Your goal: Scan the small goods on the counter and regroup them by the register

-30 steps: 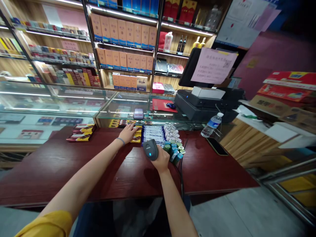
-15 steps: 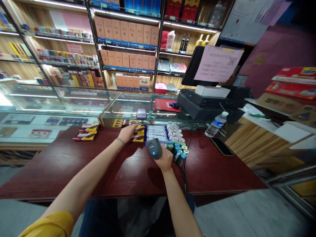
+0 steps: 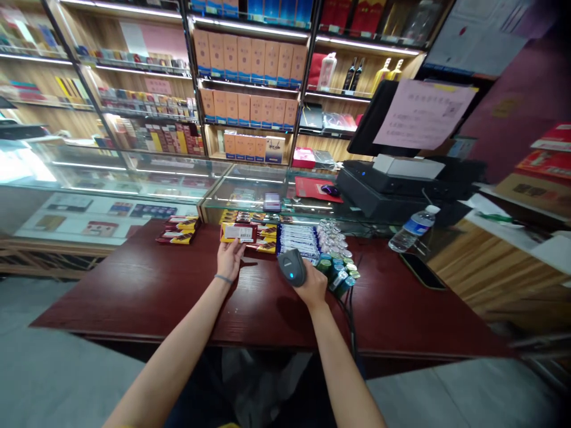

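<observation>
My left hand (image 3: 229,260) grips a flat red and yellow packet (image 3: 239,232), raised off the table with its barcode side toward me. My right hand (image 3: 313,284) is wrapped round the handle of a black barcode scanner (image 3: 292,267), whose blue light glows. Behind the packet lie more yellow and dark red packets (image 3: 267,239), and a separate stack of them (image 3: 178,230) sits at the left. Right of centre are white sticks in a blue box (image 3: 298,239), silvery wrapped pieces (image 3: 331,236), and green and blue rolls (image 3: 341,274) close beside my right hand.
A water bottle (image 3: 414,228) and a phone (image 3: 423,271) lie at the right of the dark red table (image 3: 187,291). The scanner's cable (image 3: 351,321) runs over the front edge. Beyond stand a glass counter (image 3: 178,178), a monitor (image 3: 372,119) and a black cash drawer (image 3: 370,184).
My left hand has picked up a packet from the group, turned palm up and moved toward me. The scanner stays in my right hand. The view has swung slightly left.
</observation>
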A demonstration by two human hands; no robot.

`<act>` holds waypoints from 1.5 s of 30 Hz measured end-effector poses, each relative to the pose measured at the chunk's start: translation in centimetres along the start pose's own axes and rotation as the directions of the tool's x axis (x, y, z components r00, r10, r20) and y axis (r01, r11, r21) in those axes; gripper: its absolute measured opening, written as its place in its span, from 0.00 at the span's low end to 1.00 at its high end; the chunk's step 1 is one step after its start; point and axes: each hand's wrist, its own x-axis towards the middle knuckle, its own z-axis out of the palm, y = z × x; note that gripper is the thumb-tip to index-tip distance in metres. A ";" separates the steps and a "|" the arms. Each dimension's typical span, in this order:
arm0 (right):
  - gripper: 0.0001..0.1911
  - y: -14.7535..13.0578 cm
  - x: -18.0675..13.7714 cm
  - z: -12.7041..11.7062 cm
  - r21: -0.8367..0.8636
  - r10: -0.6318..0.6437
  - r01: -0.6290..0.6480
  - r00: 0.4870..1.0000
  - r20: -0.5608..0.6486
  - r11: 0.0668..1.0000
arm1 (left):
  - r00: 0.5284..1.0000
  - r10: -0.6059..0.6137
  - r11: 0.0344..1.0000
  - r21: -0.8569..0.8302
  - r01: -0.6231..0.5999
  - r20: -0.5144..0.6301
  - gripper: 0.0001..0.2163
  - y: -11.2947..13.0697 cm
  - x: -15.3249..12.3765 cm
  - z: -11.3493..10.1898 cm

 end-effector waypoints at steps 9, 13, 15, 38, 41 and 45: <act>0.24 -0.4 -0.3 0.2 0.047 -0.119 0.112 0.978 0.172 0.993 | 0.998 -0.056 0.997 -0.052 0.055 -0.031 0.12 -1.0 0.4 -0.5; 0.25 -0.6 -0.2 0.1 0.064 -0.159 0.149 0.961 0.227 0.987 | 0.998 -0.063 0.997 -0.046 0.062 -0.025 0.12 -1.2 0.6 -0.8; 0.23 -0.7 -0.1 0.0 0.072 -0.179 0.166 0.954 0.242 0.983 | 0.998 -0.058 0.998 -0.026 0.057 -0.012 0.13 -1.2 0.6 -0.8; 0.20 -0.4 -0.3 0.4 0.036 -0.161 0.157 0.974 0.158 0.987 | 0.996 0.041 0.999 -0.004 -0.042 -0.081 0.11 0.8 0.8 -0.8; 0.20 -0.3 -0.3 0.5 0.050 -0.177 0.172 0.974 0.142 0.984 | 0.980 0.166 0.978 0.143 -0.151 -0.105 0.10 3.4 1.8 -1.6; 0.20 -0.1 -0.5 0.7 0.033 -0.171 0.168 0.978 0.120 0.985 | 0.886 0.463 0.725 0.583 -0.366 -0.019 0.08 8.3 4.1 -4.9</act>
